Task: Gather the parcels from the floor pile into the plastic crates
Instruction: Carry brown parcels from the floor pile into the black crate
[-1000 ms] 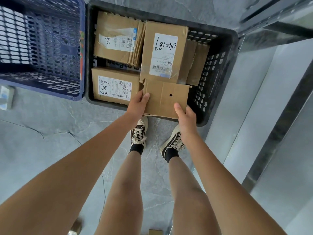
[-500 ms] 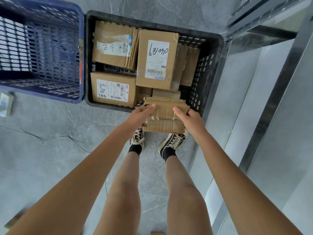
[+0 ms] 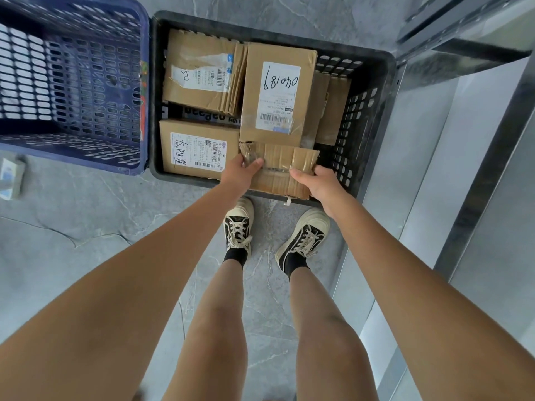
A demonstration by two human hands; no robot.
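A small taped cardboard parcel (image 3: pixel 279 166) sits at the near right corner of the black crate (image 3: pixel 376 91), over its near rim. My left hand (image 3: pixel 241 173) grips its left end and my right hand (image 3: pixel 315 183) grips its right end. Inside the black crate lie several brown parcels with white labels: one marked in handwriting (image 3: pixel 278 94) in the middle, one at the back left (image 3: pixel 202 68), one at the front left (image 3: pixel 197 146). The blue crate (image 3: pixel 72 82) stands to the left, touching the black one; no parcels show in it.
My two feet in black-and-cream sneakers (image 3: pixel 238 224) stand just in front of the black crate on grey stone floor. A small white-and-blue package (image 3: pixel 10 179) lies on the floor at the far left. Metal shelving frame (image 3: pixel 477 175) runs along the right.
The parcel in both hands has turned from flat face up to its taped side up and has moved over the black crate's near right corner. The camera view shifted slightly.
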